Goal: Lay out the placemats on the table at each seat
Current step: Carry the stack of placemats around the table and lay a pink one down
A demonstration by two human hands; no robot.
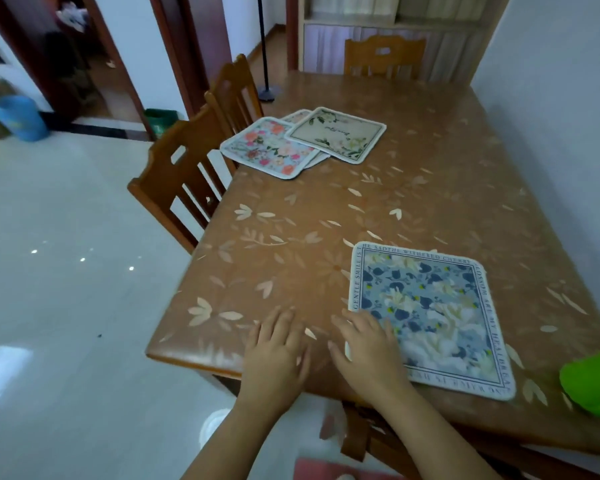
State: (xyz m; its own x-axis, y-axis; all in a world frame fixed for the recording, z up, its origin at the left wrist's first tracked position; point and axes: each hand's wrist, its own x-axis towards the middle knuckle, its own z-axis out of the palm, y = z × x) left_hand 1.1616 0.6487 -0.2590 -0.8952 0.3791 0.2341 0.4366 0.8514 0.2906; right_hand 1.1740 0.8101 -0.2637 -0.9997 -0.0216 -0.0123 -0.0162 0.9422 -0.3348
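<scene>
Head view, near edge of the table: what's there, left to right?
Going right: left hand → right hand, over the mat's left edge → blue floral placemat → green plastic object, cut off by the frame.

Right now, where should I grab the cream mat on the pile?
Probably pinch the cream mat by its left corner, coming from the left: it lies flat on top, and that corner overlaps the floral mat, so its edge sits slightly raised.
</scene>
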